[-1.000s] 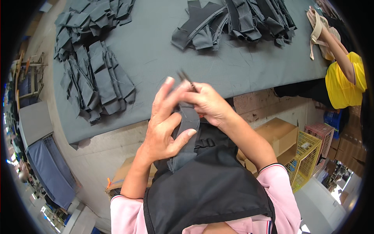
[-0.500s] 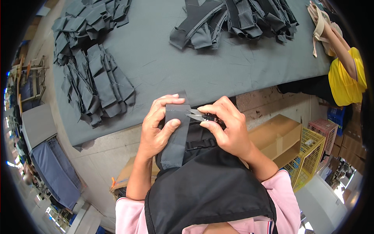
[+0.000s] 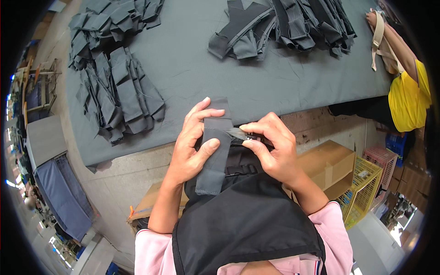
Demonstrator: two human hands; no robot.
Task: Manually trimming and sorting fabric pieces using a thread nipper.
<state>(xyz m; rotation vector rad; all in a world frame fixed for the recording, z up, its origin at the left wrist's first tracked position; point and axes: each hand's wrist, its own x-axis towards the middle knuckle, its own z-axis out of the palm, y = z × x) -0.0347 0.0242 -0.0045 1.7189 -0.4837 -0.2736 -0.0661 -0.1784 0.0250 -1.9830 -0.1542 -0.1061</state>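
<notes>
My left hand (image 3: pixel 192 146) holds a dark grey fabric strip (image 3: pixel 214 160) upright over my lap, thumb on its face and fingers behind and along its edge. In my right hand (image 3: pixel 275 144) is a small pair of thread snips (image 3: pixel 251 136), pinched between thumb and fingers. Their pointed blades (image 3: pixel 237 133) meet the strip's right edge, just below its folded upper part. Whether the blades are parted or closed on a thread is too fine to tell. My black apron (image 3: pixel 247 220) lies beneath both hands.
On the grey-covered table (image 3: pixel 192 68) lie piles of grey strips at left (image 3: pixel 133 91) and far right (image 3: pixel 293 27). A person in a yellow top (image 3: pixel 408 103) handles a beige strap (image 3: pixel 377 34). Cardboard boxes (image 3: pixel 327 162) and a yellow crate (image 3: pixel 364 188) stand at right.
The strip and both hands have shifted slightly right in view. My left index finger has lifted away from the strip's top, and the snips now meet the edge below the fold.
</notes>
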